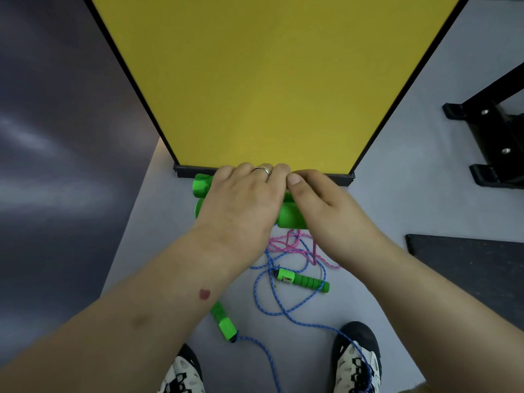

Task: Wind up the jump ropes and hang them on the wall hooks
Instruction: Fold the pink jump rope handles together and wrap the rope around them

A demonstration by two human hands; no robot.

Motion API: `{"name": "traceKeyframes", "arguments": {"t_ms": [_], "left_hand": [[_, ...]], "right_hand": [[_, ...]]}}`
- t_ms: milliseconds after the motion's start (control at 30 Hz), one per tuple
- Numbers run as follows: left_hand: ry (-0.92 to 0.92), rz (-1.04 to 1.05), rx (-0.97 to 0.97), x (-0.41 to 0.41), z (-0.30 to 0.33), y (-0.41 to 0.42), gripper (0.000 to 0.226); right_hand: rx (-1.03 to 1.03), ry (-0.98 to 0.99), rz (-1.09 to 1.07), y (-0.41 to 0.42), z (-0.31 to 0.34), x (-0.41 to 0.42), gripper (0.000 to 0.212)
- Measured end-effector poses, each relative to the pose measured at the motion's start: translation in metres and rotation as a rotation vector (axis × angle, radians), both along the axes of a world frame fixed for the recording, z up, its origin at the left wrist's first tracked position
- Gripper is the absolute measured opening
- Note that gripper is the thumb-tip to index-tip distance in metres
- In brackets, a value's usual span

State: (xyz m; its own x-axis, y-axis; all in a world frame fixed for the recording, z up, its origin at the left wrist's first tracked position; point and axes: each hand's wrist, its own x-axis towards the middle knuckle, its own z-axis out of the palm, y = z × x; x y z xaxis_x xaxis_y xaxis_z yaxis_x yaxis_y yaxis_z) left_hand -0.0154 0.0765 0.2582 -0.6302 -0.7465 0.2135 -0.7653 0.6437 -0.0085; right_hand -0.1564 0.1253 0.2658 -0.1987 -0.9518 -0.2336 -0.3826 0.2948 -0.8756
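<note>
Forearms fill lower frame. Left hand (241,197) grips pair of green handles (202,186) at frame centre; right hand (317,202) curled round their other end. Pink rope (286,245) hangs below hands. Blue rope (272,302) with two green handles loose on floor (411,194), lower centre, trailing over right shoe (357,358). Yellow panel (269,80) above.
</note>
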Motion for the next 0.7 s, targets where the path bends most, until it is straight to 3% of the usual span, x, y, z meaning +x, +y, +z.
{"name": "traceKeyframes", "arguments": {"t_ms": [100,200,267,400,567,700], "left_hand": [[0.067,0.011,-0.004,-0.002,0.0,0.002,0.05],[0.086,0.013,0.028,-0.002,0.002,-0.003,0.058],[0.05,0.049,0.038,0.002,0.006,-0.008,0.057],[0.0,0.104,0.001,0.009,0.013,-0.012,0.034],[0.002,0.109,-0.009,0.007,0.011,-0.007,0.031],[0.02,0.082,0.033,0.007,0.012,-0.006,0.034]], "right_hand": [[-0.06,0.083,-0.029,-0.001,-0.002,-0.002,0.029],[-0.148,0.143,-0.031,-0.003,0.002,-0.005,0.028],[-0.179,0.117,-0.026,-0.003,0.003,-0.006,0.027],[-0.201,0.081,-0.021,-0.002,0.003,-0.006,0.026],[-0.143,0.008,-0.085,0.003,0.004,0.0,0.032],[-0.176,0.114,-0.121,0.001,0.006,0.001,0.04]]}}
